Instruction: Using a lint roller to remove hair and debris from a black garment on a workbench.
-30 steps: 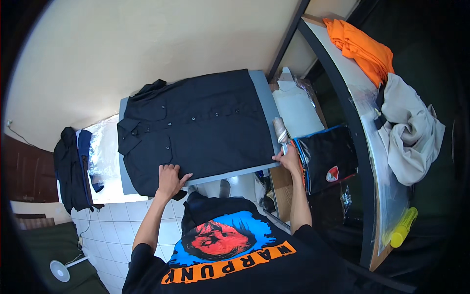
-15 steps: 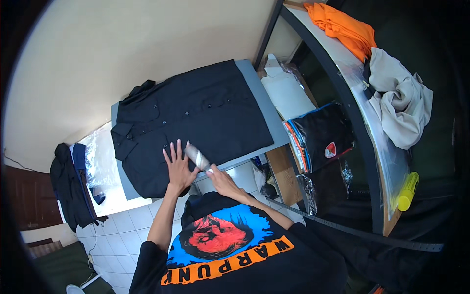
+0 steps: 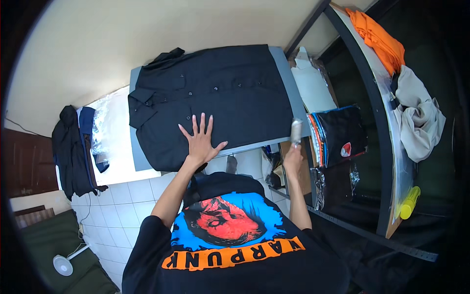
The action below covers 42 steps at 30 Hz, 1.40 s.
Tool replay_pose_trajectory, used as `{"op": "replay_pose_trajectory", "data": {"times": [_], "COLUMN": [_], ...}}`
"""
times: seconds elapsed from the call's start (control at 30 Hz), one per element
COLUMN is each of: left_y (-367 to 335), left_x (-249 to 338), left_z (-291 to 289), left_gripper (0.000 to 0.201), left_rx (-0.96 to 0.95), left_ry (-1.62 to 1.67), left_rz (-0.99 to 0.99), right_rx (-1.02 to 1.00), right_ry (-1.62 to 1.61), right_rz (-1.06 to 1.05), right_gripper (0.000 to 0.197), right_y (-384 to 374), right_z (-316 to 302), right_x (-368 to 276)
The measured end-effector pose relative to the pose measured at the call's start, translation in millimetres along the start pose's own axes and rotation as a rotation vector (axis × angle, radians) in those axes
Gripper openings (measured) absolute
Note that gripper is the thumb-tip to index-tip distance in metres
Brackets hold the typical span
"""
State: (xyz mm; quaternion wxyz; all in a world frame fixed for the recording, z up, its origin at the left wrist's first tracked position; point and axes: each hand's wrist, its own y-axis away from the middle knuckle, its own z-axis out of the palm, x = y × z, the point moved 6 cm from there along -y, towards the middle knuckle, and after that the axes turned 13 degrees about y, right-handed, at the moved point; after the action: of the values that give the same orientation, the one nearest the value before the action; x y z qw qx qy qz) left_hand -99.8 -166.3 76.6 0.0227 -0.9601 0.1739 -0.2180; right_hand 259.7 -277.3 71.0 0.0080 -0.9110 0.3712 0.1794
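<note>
One black shirt (image 3: 210,98) lies spread and buttoned on the grey surface (image 3: 289,83), unfolded; left hand (image 3: 199,142) presses flat, fingers wide, near its hem, while right hand (image 3: 293,156) grips a small roller (image 3: 295,131) beside it.

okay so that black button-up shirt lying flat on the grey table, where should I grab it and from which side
Take the black shirt by its hem corners on the right, near the table's right edge. It lies flat, buttoned front up, collar toward the left, so no fold stands up in the middle to pinch. The left hand already presses the near edge flat; the right hand holds a small pale object, so it would need freeing first.
</note>
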Motion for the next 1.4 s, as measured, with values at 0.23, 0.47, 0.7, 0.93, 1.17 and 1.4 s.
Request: {"op": "replay_pose_trajectory", "data": {"times": [0.23, 0.47, 0.7, 0.93, 1.17, 1.4], "left_y": [15.6, 27.8, 21.5, -0.2, -27.4, -13.3], "left_x": [-98.1, -299.1, -368.1, -387.7, -391.7, -378.3], "left_z": [-94.1, -131.2, -86.7, -98.7, -116.7, -112.7], "left_gripper": [0.027, 0.045, 0.027, 0.027, 0.018, 0.024], "left_rx": [0.644, 0.368, 0.187, 0.109, -0.051, -0.132], "left_ry": [0.271, 0.49, 0.812, 0.666, 0.815, 0.925], "left_rz": [-0.03, -0.315, -0.358, -0.248, -0.448, -0.652], "right_rx": [0.103, -0.103, -0.131, 0.076, 0.02, 0.007], "right_ry": [-0.144, -0.36, -0.077, 0.031, 0.055, -0.205], "right_rz": [-0.407, -1.302, -1.424, -1.498, -1.713, -1.576], "right_gripper": [0.023, 0.03, 0.025, 0.031, 0.027, 0.024], "right_y": [-1.0, 84.3, 151.5, 178.9, 207.2, 176.1], "right_z": [-11.5, 59.1, 130.8, 133.4, 103.1, 92.1], "right_x": [-85.7, -302.3, -407.3, -397.3, -362.6, -390.6]}}
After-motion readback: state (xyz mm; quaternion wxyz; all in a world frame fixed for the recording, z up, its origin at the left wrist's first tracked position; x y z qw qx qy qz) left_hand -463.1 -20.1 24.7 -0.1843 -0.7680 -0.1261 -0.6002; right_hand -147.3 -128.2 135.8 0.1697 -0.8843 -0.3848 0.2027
